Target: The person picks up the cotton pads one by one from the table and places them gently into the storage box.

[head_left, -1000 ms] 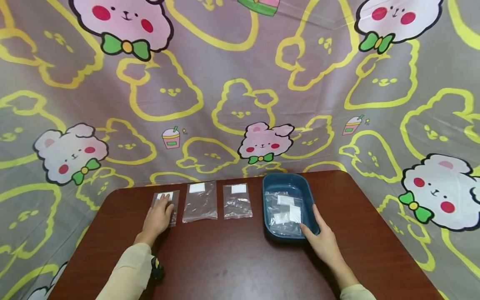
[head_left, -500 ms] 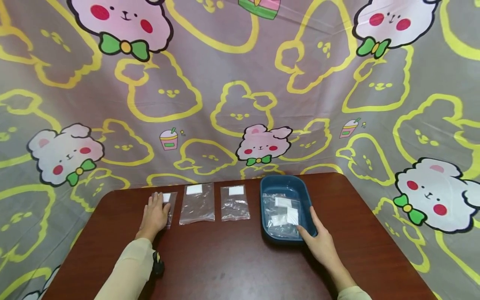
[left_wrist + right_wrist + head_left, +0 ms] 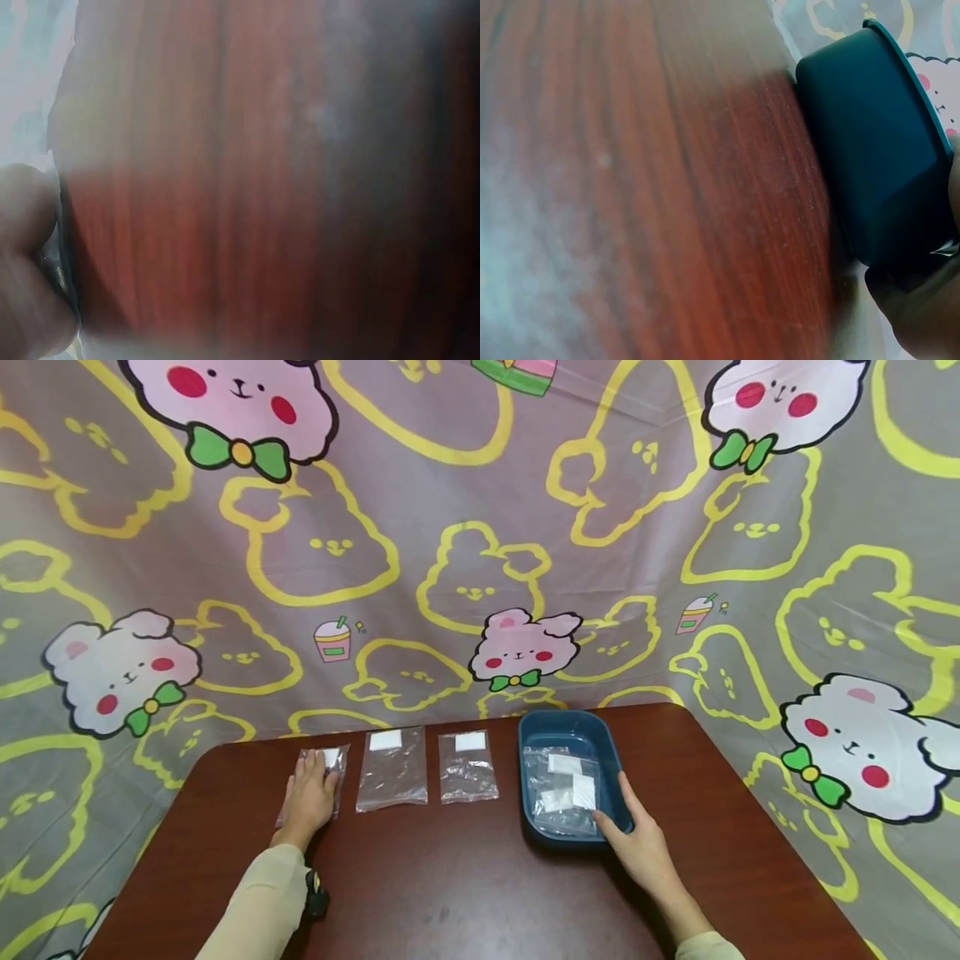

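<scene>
My left hand [image 3: 307,797] lies over a small clear zip bag [image 3: 340,768] at the left end of a row, fingers stretched out across it. The bag's white label [image 3: 331,757] shows beside the fingertips. In the left wrist view, fingers [image 3: 30,217] overlap the bag's clear edge. My right hand [image 3: 643,843] holds the near right corner of a blue plastic tub [image 3: 617,760], thumb at the front, fingers along the right side. Inside the tub lie several clear bags [image 3: 558,818] with white labels. The right wrist view shows the tub's outer wall [image 3: 874,142] beside the thumb.
Two more clear bags with white labels, a larger one [image 3: 392,777] and a smaller one [image 3: 468,774], lie flat between the hands. Everything rests on a brown wooden table [image 3: 465,885]. A cartoon-patterned cloth [image 3: 420,568] hangs behind and around it.
My left hand has shifted left across its bag, uncovering more of the label. The bag's lower left corner now shows left of the hand. The right hand stays on the tub.
</scene>
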Demonstrator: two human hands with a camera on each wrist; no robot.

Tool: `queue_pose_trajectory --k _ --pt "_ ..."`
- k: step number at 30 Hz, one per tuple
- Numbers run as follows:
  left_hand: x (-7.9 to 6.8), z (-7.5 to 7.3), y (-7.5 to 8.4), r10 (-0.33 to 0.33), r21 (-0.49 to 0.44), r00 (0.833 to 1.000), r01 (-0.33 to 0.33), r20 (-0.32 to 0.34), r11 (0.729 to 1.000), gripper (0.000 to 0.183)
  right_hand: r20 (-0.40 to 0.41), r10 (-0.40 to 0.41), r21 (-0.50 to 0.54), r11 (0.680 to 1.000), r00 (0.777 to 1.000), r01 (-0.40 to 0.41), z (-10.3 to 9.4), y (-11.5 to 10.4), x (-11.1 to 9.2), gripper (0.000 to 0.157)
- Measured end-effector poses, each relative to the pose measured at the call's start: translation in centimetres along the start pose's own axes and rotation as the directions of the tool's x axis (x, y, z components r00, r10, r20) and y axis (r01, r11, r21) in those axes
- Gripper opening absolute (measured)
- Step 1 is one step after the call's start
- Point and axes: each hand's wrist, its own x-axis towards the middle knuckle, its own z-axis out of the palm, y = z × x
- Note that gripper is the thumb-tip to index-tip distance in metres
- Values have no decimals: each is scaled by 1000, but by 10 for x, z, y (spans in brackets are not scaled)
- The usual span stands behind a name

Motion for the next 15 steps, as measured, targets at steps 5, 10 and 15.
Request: queue_pose_trajectory --k 5,10,15 --pt "1 -3 1 4 6 1000 -4 9 1000 56 -8 -9 9 1000 1000 9 0 0 1 85" --pt "1 -3 0 -2 20 1000 2 17 1000 54 -18 -34 12 999 999 34 0 0 1 84" --pt "-1 -1 0 4 38 1000 -4 0 999 52 -14 -20 10 1000 1000 20 0 1 0 84"
